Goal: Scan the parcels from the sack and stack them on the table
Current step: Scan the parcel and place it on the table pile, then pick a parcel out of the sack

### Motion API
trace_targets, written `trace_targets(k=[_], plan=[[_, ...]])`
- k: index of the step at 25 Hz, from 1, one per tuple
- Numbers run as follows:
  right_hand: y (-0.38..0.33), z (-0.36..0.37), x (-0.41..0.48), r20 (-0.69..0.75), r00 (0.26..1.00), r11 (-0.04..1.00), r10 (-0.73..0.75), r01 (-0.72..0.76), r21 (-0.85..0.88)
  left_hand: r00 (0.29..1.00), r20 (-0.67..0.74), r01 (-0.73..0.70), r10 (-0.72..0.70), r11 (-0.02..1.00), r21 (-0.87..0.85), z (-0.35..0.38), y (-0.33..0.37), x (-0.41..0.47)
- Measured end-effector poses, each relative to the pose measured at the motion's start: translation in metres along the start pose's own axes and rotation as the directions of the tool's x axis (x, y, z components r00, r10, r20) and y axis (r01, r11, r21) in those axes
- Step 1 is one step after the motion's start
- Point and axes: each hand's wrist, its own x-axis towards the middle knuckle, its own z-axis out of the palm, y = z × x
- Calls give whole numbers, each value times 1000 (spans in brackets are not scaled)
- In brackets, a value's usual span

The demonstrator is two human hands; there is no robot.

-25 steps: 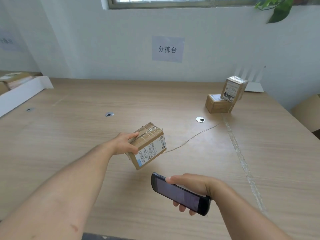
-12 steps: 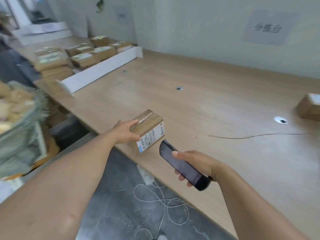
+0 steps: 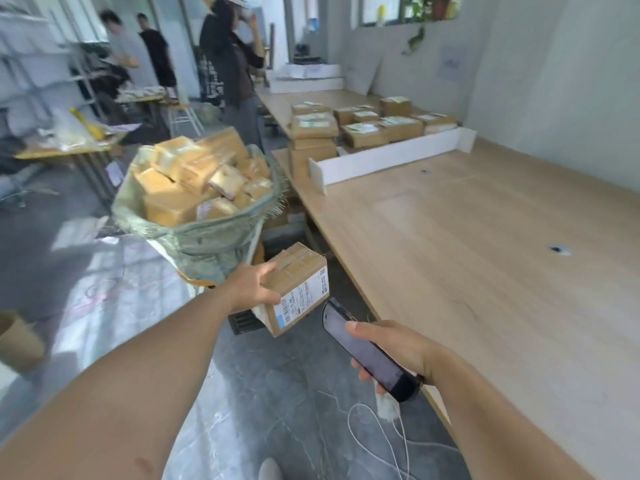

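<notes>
Just off table edge (image 3: 360,271): left hand (image 3: 254,289), parcel (image 3: 301,284); right hand (image 3: 398,348), scanner (image 3: 367,355)

We log a long pale wooden table (image 3: 485,271). A white cardboard divider (image 3: 391,157) stands upright across it. Beyond the divider, taped cardboard parcels (image 3: 363,131) lie in rows and low stacks. On the grey floor (image 3: 277,393) beside the table, a white cord (image 3: 403,441) lies looped.

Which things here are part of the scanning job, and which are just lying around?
Job:
parcel in the left hand
scanner in the right hand
sack of parcels
table

Lying about:
white divider
plant
</notes>
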Motion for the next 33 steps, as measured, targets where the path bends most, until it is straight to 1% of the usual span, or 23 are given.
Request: trace_targets(k=[2, 6, 8, 10, 13, 17, 20, 23, 28, 31, 33], plan=[[-31, 13, 45, 34, 999, 998, -10, 12, -55, 998, -45, 31, -33, 998, -48, -30, -31, 22], [-100, 45, 140, 99, 995, 997, 13, -5, -76, 989, -132, 38, -61, 985, -168, -99, -91, 69], [-137, 66, 183, 144, 989, 995, 31, -17, -97, 983, -169, 37, -68, 983, -178, -136, -123, 97], [-166, 80, 217, 175, 984, 997, 13, 1, -81, 979, -193, 34, -69, 984, -177, -168, -141, 121], [-201, 84, 255, 169, 986, 996, -1, 16, -88, 976, -213, 13, -57, 980, -200, -202, -149, 158], [-230, 63, 294, 145, 989, 992, -31, 48, -118, 976, -219, -31, -11, 981, -189, -221, -133, 207], [-255, 45, 331, 154, 987, 990, -47, 67, -126, 960, -281, -78, 11, 971, -228, -242, -127, 247], [-286, 31, 368, 192, 980, 989, -59, 83, -122, 913, -404, -66, -54, 959, -277, -283, -128, 269], [-338, 42, 428, 340, 939, 982, -40, 101, -163, 775, -611, 14, -164, 970, -243, -368, -166, 278], [-362, 70, 457, 426, 904, 983, 25, 54, -173, 687, -672, 162, -276, 960, -228, -407, -199, 286], [-376, 91, 477, 439, 897, 981, 55, 33, -190, 666, -680, 254, -306, 951, -179, -427, -223, 296]])
